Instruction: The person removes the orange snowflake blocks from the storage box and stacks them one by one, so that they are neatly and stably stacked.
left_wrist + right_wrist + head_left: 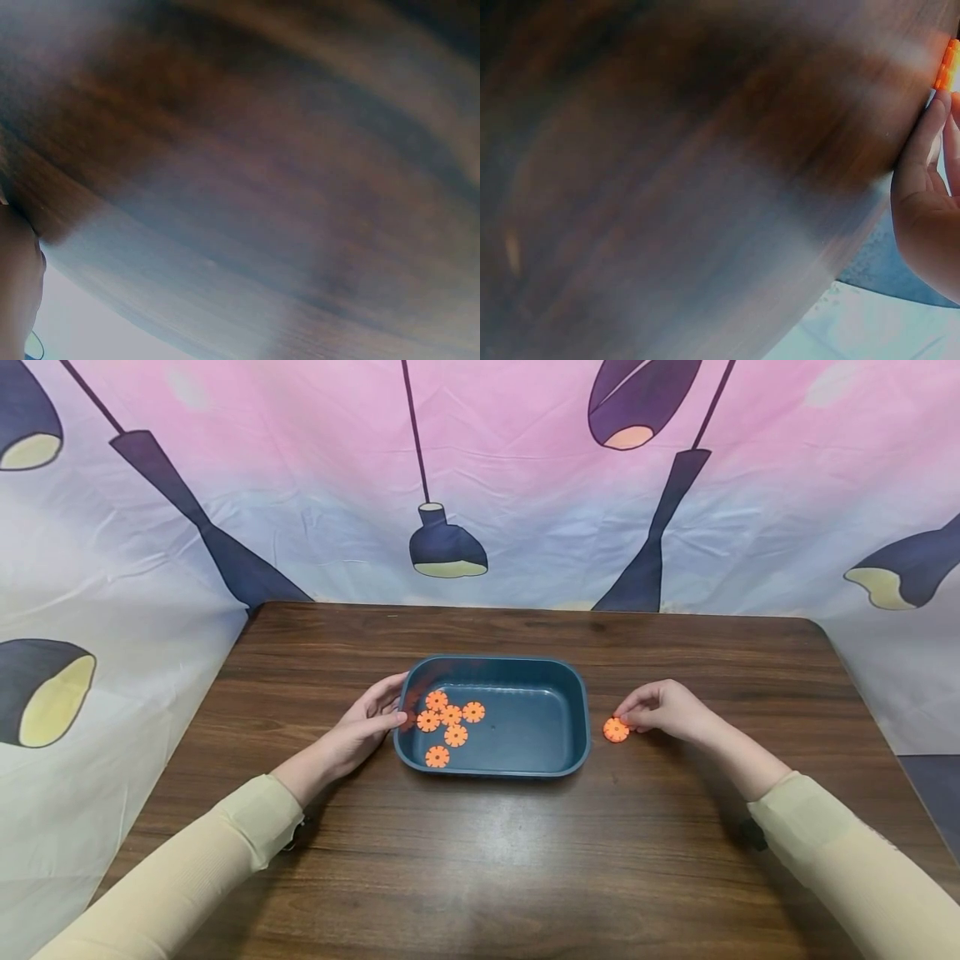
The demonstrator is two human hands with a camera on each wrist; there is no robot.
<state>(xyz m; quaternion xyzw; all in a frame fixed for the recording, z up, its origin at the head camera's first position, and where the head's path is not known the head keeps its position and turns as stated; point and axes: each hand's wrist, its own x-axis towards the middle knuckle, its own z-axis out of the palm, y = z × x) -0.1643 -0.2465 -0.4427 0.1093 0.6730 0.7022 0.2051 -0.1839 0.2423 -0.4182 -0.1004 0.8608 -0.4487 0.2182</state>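
I see R hand (667,708) pinching at least one orange disc (614,732), just R of the blue tray (536,727); can't tell if it's touching the tabletop (480,877). L hand (363,727) grips tray's L rim; more discs (437,757) lie inside, L half. Tabletop's dk brown woodgrain, glare nr front. Behind: pink/blue/white cloth backdrop (525,527) w/ dk lamp prints (450,552), creased.

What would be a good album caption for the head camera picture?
The left hand holds a blue tray of orange discs while the right hand pinches another disc beside it.
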